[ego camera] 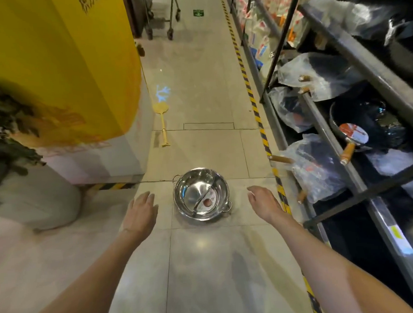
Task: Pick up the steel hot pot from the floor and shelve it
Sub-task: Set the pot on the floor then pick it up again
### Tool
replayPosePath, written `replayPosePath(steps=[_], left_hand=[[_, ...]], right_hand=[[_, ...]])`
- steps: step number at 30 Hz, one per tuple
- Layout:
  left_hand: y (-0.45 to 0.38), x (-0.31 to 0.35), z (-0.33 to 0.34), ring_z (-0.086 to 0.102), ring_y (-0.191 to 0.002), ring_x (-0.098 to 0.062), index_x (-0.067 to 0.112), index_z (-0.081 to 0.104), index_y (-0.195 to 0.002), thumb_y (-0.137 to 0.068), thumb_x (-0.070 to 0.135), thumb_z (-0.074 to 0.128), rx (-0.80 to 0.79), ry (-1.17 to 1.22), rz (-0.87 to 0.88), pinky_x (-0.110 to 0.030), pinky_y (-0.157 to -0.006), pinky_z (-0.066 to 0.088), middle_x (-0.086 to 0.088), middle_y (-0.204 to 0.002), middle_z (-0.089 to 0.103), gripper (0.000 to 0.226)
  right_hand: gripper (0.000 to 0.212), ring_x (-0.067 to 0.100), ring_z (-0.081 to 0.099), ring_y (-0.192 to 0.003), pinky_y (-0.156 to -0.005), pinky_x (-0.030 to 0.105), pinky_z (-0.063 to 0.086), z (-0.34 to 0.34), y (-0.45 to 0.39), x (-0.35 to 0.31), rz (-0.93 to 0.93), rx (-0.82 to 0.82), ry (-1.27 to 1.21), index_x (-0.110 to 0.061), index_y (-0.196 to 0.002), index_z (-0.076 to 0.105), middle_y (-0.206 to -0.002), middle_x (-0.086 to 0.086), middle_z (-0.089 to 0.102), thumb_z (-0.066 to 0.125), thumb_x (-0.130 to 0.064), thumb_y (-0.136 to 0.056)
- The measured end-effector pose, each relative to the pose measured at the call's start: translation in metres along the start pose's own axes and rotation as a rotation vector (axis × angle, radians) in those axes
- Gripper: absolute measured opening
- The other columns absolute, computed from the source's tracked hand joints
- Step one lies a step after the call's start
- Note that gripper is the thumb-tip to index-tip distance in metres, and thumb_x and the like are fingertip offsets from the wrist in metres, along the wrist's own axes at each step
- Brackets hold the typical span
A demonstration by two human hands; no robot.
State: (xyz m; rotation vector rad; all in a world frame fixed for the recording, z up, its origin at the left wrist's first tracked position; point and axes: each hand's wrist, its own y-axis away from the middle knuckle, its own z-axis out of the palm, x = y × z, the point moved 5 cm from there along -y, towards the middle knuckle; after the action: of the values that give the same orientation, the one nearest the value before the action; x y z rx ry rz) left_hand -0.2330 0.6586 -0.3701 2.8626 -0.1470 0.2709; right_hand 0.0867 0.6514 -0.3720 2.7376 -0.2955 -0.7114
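Bare tiled floor (205, 263) surrounds the pot (201, 194) on every side. The shelf rack (337, 150) (bagged pans (317, 170), handles protruding) crowds the right; a yellow swatter (162, 120) lies well beyond.

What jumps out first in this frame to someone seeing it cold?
The shiny steel hot pot sits on the floor tiles at centre, split by a curved divider, with the left hand and right hand open on either side, not touching it. A big yellow display fills the left, and a dark shelf rack of bagged pans runs down the right.
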Motion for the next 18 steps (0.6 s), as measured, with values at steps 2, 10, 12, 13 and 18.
replayPosePath(steps=[2,10,12,13,18], left_hand=[[-0.017,-0.007,0.005,0.033,-0.136,-0.027,0.005,0.032,-0.139,-0.097,0.024,0.034,-0.013,0.015,-0.007,-0.040,-0.115,0.026,-0.014,-0.148,0.036,0.046],[-0.128,-0.031,0.061,0.043,-0.128,-0.032,0.004,0.036,-0.136,-0.097,0.025,0.036,-0.054,-0.015,-0.018,-0.042,-0.109,0.036,-0.016,-0.143,0.042,0.045],[-0.162,-0.037,0.084,0.046,-0.125,-0.034,0.004,0.036,-0.137,-0.096,0.025,0.037,-0.034,0.004,-0.029,-0.044,-0.106,0.039,-0.017,-0.143,0.042,0.045],[-0.177,-0.042,0.099,0.046,-0.125,-0.035,0.004,0.035,-0.137,-0.096,0.024,0.038,-0.043,0.016,-0.038,-0.044,-0.105,0.040,-0.017,-0.144,0.041,0.046],[-0.254,-0.071,0.196,0.034,-0.136,-0.033,0.006,0.028,-0.142,-0.096,0.024,0.039,-0.048,0.082,-0.078,-0.043,-0.112,0.032,-0.018,-0.149,0.033,0.050]], right_hand=[[0.038,0.029,0.047,-0.128,-0.106,0.037,0.039,0.008,-0.019,-0.001,0.005,0.000,-0.005,-0.004,-0.131,0.049,-0.139,0.016,0.051,0.037,-0.014,-0.096],[0.042,0.030,0.043,-0.131,-0.107,0.038,0.038,0.063,-0.129,0.035,0.088,-0.074,0.009,-0.006,-0.138,0.041,-0.143,0.015,0.046,0.037,-0.015,-0.098],[0.043,0.030,0.041,-0.133,-0.108,0.038,0.036,0.083,-0.165,0.047,0.091,-0.075,0.019,-0.006,-0.140,0.037,-0.145,0.016,0.043,0.037,-0.014,-0.097],[0.045,0.030,0.040,-0.133,-0.109,0.038,0.036,0.097,-0.182,0.054,0.101,-0.082,0.016,-0.006,-0.141,0.035,-0.146,0.016,0.042,0.037,-0.013,-0.097],[0.049,0.031,0.038,-0.134,-0.110,0.040,0.035,0.185,-0.268,0.092,0.107,-0.104,0.015,-0.009,-0.143,0.028,-0.147,0.015,0.039,0.038,-0.012,-0.095]])
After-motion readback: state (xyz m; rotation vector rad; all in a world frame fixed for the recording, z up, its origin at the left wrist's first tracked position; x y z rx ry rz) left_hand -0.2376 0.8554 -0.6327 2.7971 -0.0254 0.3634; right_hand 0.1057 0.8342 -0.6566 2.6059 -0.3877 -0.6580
